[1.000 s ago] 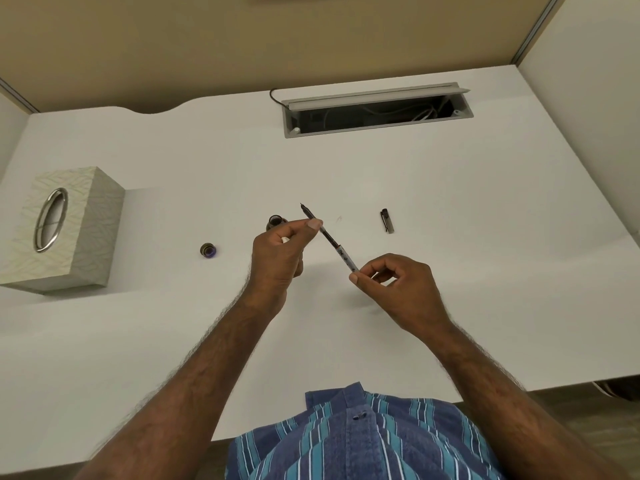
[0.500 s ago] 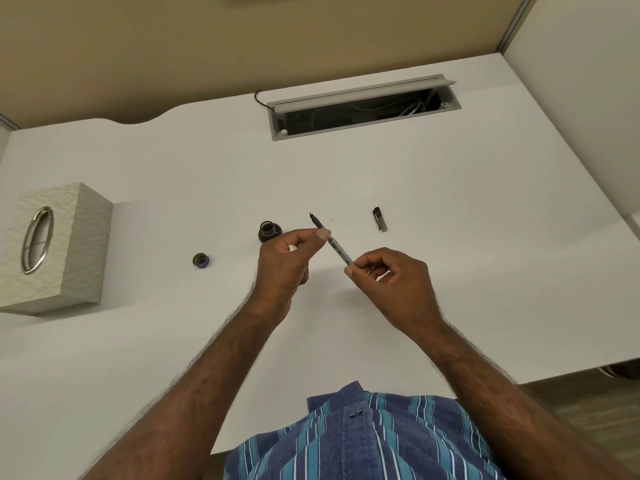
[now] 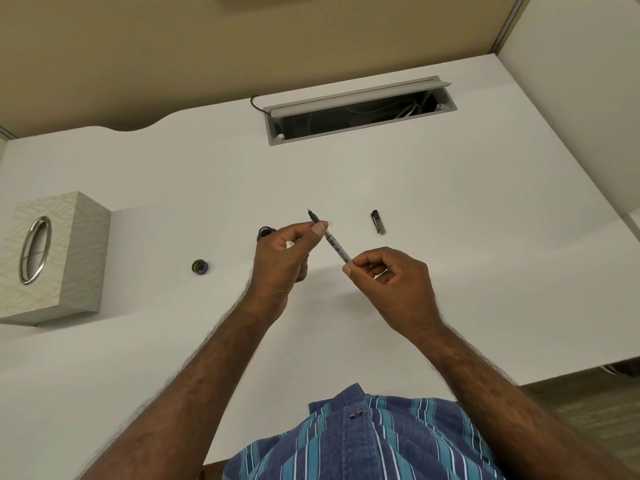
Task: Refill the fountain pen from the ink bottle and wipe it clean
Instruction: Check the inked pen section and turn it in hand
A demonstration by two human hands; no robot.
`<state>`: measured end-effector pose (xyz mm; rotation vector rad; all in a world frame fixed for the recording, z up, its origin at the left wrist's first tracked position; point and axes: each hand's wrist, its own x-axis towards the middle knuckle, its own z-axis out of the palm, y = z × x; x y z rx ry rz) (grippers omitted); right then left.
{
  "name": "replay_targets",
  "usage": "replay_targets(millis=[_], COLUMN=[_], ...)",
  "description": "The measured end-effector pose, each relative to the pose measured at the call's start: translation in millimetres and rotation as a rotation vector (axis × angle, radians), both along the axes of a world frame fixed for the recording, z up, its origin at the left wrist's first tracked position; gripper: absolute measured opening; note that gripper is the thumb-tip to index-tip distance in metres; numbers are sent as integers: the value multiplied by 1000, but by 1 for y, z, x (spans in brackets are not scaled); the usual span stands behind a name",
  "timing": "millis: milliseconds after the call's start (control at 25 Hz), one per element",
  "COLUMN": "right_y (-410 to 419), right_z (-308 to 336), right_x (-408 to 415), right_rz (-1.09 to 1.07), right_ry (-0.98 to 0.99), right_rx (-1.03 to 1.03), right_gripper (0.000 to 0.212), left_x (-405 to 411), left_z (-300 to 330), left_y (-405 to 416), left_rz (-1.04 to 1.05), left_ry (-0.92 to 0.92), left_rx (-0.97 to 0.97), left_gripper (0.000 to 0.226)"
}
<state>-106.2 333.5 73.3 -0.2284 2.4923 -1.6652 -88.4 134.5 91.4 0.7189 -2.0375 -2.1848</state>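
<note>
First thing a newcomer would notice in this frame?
The two bare hands mid-desk, holding an uncapped fountain pen between them: the left hand pinches it near the nib, the right hand grips the tail end. Just behind the left hand sits the open ink bottle, with its cap lying further left and the pen cap to the right. A patterned tissue box stands at the desk's left edge.

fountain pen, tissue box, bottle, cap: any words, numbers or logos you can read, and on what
Slim clear fountain pen held by both hands: dark markings along the barrel, too small and blurred to read.
Pale patterned tissue box: no text visible.
Small dark ink bottle, round dark bottle lid, dark pen cap: nothing readable.
</note>
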Motion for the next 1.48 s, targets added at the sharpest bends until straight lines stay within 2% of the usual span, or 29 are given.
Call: replay_targets(millis=[200,320,440,560,760,1480], right_y=[2,2,1,1,1,4], right_z=[-3,-3,-2,-4,-3,-4], right_x=[-2,-3,-4,-5,-4,-1], right_rz=[9,29,31,47,110,106], right_ry=[-122,-215,-247,-278,-375,-386], right_rx=[-90,-209,-221,-262,-332,-310], right_gripper=[4,8,15,7,18,18], left_x=[-3,-4,-4,-4,-4,2], left_z=[-1,-1,-1,0,2,-1], left_y=[0,1,2,3,5,10], left_rz=[10,10,17,14,23,28], left_ry=[2,-4,-5,-4,-9,-21], left_rx=[2,7,7,10,-16,30], left_gripper=[18,20,21,21,20,17])
